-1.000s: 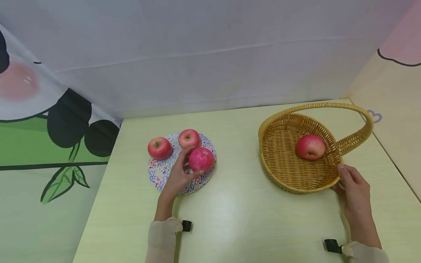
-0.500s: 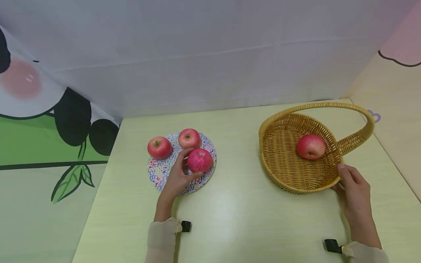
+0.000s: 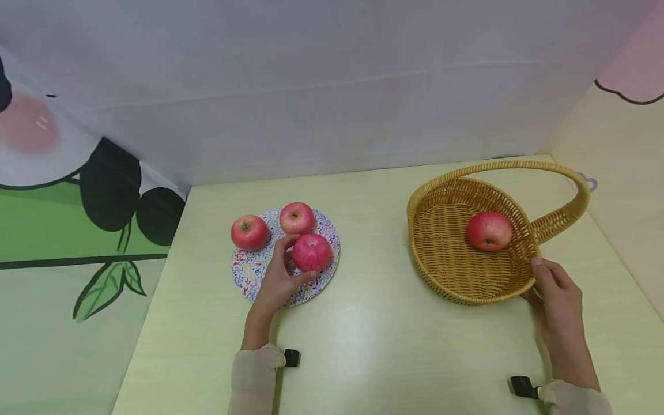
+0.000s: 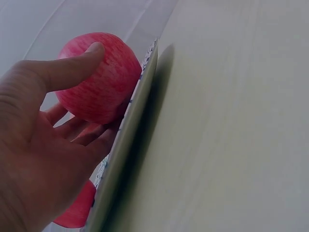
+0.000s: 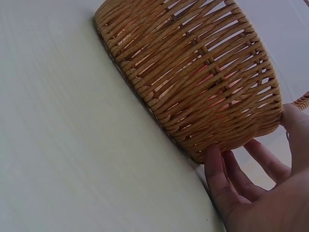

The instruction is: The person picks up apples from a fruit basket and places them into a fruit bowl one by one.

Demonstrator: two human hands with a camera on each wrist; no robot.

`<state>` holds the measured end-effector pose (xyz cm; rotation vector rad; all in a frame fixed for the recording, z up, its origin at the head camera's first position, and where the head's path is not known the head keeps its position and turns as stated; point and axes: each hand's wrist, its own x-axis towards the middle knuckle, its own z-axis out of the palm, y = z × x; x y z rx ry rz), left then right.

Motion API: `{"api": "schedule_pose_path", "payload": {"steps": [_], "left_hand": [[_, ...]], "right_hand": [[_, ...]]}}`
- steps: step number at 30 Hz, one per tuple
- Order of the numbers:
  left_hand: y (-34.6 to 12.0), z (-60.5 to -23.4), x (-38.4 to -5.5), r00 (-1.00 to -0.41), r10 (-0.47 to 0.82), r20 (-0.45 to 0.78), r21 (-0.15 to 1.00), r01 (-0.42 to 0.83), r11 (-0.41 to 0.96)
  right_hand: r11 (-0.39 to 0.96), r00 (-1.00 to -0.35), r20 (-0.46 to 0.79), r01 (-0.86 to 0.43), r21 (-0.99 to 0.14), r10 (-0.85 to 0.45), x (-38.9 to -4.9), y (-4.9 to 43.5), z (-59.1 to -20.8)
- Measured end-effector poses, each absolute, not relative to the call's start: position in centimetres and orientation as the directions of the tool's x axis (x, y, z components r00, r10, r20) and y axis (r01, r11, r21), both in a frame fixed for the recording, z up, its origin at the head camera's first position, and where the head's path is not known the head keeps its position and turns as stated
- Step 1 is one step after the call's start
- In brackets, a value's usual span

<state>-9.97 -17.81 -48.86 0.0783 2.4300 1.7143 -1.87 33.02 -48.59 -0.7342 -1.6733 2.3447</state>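
Note:
My left hand [image 3: 280, 275] holds a red apple [image 3: 312, 252] at the right part of a round patterned plate [image 3: 250, 276]. In the left wrist view, the thumb lies across this apple [image 4: 99, 82] and the fingers curve round its other side, while the apple appears to touch the plate [image 4: 126, 130]. Two more apples sit on the plate, one at the left [image 3: 249, 232] and one at the back [image 3: 297, 218]. On the right, my right hand [image 3: 560, 300] grips the near right side of a wicker basket [image 3: 456, 253], thumb at its rim and fingers against the woven wall [image 5: 203, 92].
A single apple [image 3: 489, 231] lies inside the basket, whose tall handle [image 3: 519, 166] arches over the back and right. Plate and basket stand apart on a pale table [image 3: 363, 346]. A whitish cloth wall [image 3: 321, 115] rises behind the table.
The apple in my left hand has shifted slightly left and turned a little, staying over the plate. My right hand and the basket hold their place.

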Motion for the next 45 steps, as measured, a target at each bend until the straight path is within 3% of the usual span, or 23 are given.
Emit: {"api": "schedule_pose_path", "payload": {"steps": [14, 22, 45], "left_hand": [[-18.7, -49.2, -9.6, -0.988, 0.126, -0.085, 0.942, -0.039, 0.333], [-19.4, -48.6, -8.9, -0.991, 0.071, -0.117, 0.956, -0.093, 0.277], [-21.8, -48.5, -7.6, -0.997, -0.065, -0.049, 0.956, -0.066, 0.287]], "right_hand": [[-0.365, -0.860, -0.300, 0.145, -0.920, 0.413, -2.3, 33.0, -48.6], [-0.373, -0.863, -0.300, 0.143, -0.917, 0.406, -2.2, 33.0, -48.7], [-0.365, -0.864, -0.291, 0.137, -0.921, 0.411, -1.9, 33.2, -48.8]]}}
